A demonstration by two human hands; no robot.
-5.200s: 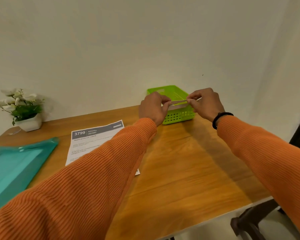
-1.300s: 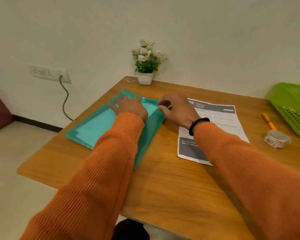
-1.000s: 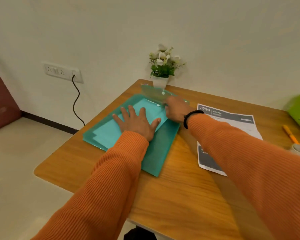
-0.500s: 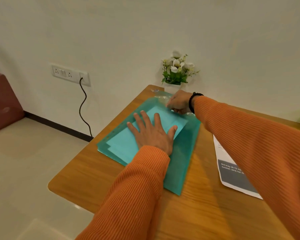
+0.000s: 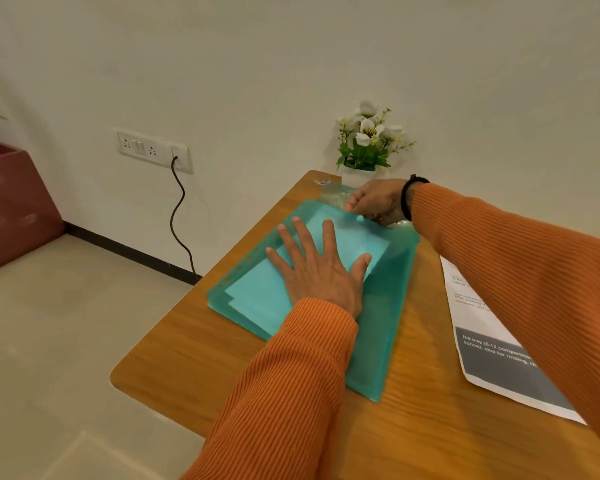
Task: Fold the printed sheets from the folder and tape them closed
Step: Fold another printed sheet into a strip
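Your left hand lies flat, fingers spread, pressing the teal folder to the table; its long axis runs away from you, and your right hand (nearer the far opening) pinches there.

teal folder, orange ribbed sleeves, seemingly grey-banded white sheet

Folder on table, left of printed sheet; flowerpot behind folder, against wall.
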